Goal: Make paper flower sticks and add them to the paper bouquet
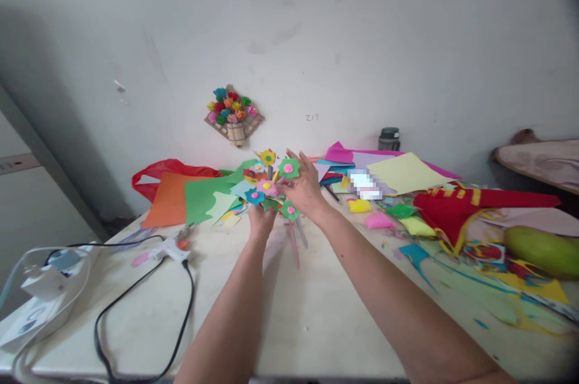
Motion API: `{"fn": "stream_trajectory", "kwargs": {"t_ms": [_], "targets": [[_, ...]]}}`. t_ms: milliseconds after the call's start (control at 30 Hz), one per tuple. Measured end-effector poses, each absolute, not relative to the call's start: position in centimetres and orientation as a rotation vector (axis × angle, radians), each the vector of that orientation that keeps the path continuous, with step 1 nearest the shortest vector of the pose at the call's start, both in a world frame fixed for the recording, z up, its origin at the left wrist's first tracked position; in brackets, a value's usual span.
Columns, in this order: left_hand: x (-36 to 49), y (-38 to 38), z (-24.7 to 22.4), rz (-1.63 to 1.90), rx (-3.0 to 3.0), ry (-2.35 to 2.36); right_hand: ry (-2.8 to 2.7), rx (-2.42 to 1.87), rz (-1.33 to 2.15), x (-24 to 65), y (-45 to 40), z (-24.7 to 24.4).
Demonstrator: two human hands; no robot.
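Observation:
A bunch of colourful paper flowers [266, 187] stands above the middle of the table, with yellow, blue, pink and green heads. My left hand [261, 222] is closed around the bunch from below; the blooms partly hide its fingers. At the bunch's right side, my right hand [308, 186] has its fingers stretched apart beside a green flower with a pink centre [288, 168]. Its thumb reaches under that flower, but whether it touches a stem cannot be made out. Below the bunch, two pale pink and lilac sticks [294, 245] point down towards the table.
Coloured paper sheets [168, 197] lie at the back left by a red bag [176, 168]. A phone [365, 184], clay packets [380, 220], red cloth [456, 215], a mango [543, 251] and paper scraps cover the right. Cables [192, 293] and a power strip [40, 311] lie left.

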State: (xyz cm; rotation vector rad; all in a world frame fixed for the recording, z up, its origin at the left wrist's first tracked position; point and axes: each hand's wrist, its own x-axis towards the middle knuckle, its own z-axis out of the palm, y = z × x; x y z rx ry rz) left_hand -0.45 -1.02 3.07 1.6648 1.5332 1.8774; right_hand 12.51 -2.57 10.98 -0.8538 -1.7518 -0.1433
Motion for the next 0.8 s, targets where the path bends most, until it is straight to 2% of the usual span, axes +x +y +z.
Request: {"fn": "stream_trajectory", "kwargs": {"t_ms": [267,800], "targets": [[-0.8,-0.5,2.3,1.893,1.624,1.55,-1.717,-0.87,-0.178,13.3,-3.4,12.2],[-0.4,-0.9,2.9,1.844,1.623,1.522,-1.784,-0.892,-0.134,13.0,-3.2,11.7]]}}
